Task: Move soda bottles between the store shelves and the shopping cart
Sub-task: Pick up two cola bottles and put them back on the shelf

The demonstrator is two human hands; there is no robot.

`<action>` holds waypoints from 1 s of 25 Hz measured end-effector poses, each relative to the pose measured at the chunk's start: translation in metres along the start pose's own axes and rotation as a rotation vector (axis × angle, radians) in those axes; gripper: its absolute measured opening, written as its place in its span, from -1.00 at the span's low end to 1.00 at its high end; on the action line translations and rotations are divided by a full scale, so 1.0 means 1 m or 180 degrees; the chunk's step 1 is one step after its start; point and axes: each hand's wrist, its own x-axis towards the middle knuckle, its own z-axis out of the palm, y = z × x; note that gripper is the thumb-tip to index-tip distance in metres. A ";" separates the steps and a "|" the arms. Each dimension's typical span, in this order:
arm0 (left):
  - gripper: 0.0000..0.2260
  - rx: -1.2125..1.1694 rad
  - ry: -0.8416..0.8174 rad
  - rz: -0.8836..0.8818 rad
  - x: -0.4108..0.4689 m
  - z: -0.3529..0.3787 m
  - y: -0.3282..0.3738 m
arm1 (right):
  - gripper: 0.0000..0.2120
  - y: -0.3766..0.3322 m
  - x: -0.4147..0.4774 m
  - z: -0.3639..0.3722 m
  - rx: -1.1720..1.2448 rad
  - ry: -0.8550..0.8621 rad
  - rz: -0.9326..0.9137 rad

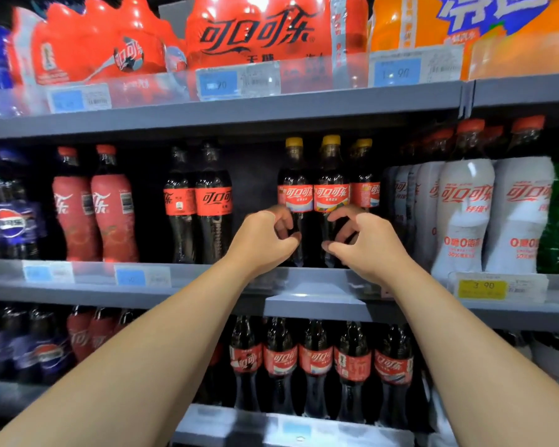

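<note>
Three yellow-capped cola bottles with red labels stand in a row on the middle shelf (317, 285). My left hand (265, 238) curls its fingers and thumb round the lower body of the left bottle (296, 175). My right hand (365, 245) does the same on the middle bottle (331, 175), thumb low across its front and fingers above. Both bottles are upright with their bases at the shelf's front edge. The third bottle (365, 175) stands free just to the right. No shopping cart is in view.
On the same shelf, black-capped cola bottles (213, 201) stand to the left beyond a dark gap, and white-wrapped bottles (465, 214) to the right. Red and orange multipacks (265, 30) fill the shelf above. More cola bottles (317, 362) line the shelf below. Price tags edge each shelf.
</note>
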 end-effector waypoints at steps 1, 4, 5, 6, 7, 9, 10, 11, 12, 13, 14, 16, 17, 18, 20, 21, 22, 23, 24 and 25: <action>-0.85 0.0044 -0.0040 0.0049 -0.001 0.000 0.002 | -0.64 0.000 -0.001 0.000 0.0040 0.0008 -0.0019; -0.89 0.0124 -0.0115 0.0137 -0.004 -0.004 0.009 | -0.65 -0.006 -0.007 -0.001 0.0140 0.0116 -0.0177; -0.88 0.0124 -0.0111 0.0163 -0.005 -0.006 0.010 | -0.66 -0.010 -0.012 -0.001 0.0150 0.0163 -0.0272; -0.85 0.0145 -0.0092 0.0194 -0.007 -0.009 0.010 | -0.66 -0.014 -0.017 0.000 0.0118 0.0242 -0.0393; -0.82 0.0184 -0.0069 0.0243 -0.011 -0.014 0.008 | -0.65 -0.019 -0.024 0.001 0.0060 0.0353 -0.0536; -0.75 0.0226 0.0002 0.0433 -0.027 -0.028 0.000 | -0.62 -0.033 -0.041 0.007 0.0031 0.0597 -0.0812; -0.72 0.0222 0.0084 0.0577 -0.038 -0.036 -0.006 | -0.60 -0.041 -0.052 0.011 0.0080 0.0690 -0.0895; -0.70 0.0196 0.0202 0.0739 -0.054 -0.046 -0.014 | -0.60 -0.050 -0.065 0.017 0.0151 0.0743 -0.0936; -0.69 0.0144 0.0323 0.0898 -0.073 -0.057 -0.024 | -0.60 -0.059 -0.080 0.024 0.0239 0.0758 -0.0929; -0.68 0.0093 0.0415 0.1038 -0.094 -0.068 -0.036 | -0.60 -0.069 -0.095 0.033 0.0326 0.0739 -0.0902; -0.67 0.0048 0.0432 0.1113 -0.120 -0.081 -0.051 | -0.62 -0.080 -0.113 0.047 0.0414 0.0681 -0.0858; -0.70 -0.0008 0.0298 0.1091 -0.174 -0.105 -0.083 | -0.66 -0.103 -0.147 0.078 0.0612 0.0498 -0.0804; -0.72 -0.0069 0.0166 0.0997 -0.204 -0.117 -0.102 | -0.68 -0.114 -0.165 0.098 0.0716 0.0351 -0.0754; -0.75 -0.0137 0.0033 0.0888 -0.231 -0.128 -0.121 | -0.69 -0.126 -0.181 0.118 0.0796 0.0192 -0.0706; -0.80 -0.0211 -0.0206 0.0586 -0.287 -0.147 -0.163 | -0.72 -0.149 -0.213 0.165 0.0953 -0.0152 -0.0617; -0.83 -0.0237 -0.0306 0.0412 -0.313 -0.153 -0.183 | -0.72 -0.159 -0.228 0.188 0.0994 -0.0289 -0.0586; -0.85 -0.0276 -0.0405 0.0211 -0.338 -0.158 -0.203 | -0.73 -0.167 -0.242 0.212 0.1047 -0.0407 -0.0548; -0.86 -0.0318 -0.0506 0.0010 -0.362 -0.162 -0.219 | -0.73 -0.173 -0.255 0.234 0.1119 -0.0502 -0.0499; -0.86 -0.0354 -0.0618 -0.0189 -0.388 -0.164 -0.236 | -0.73 -0.180 -0.270 0.259 0.1212 -0.0581 -0.0414; -0.86 -0.0379 -0.0722 -0.0362 -0.411 -0.165 -0.251 | -0.74 -0.184 -0.284 0.281 0.1304 -0.0621 -0.0303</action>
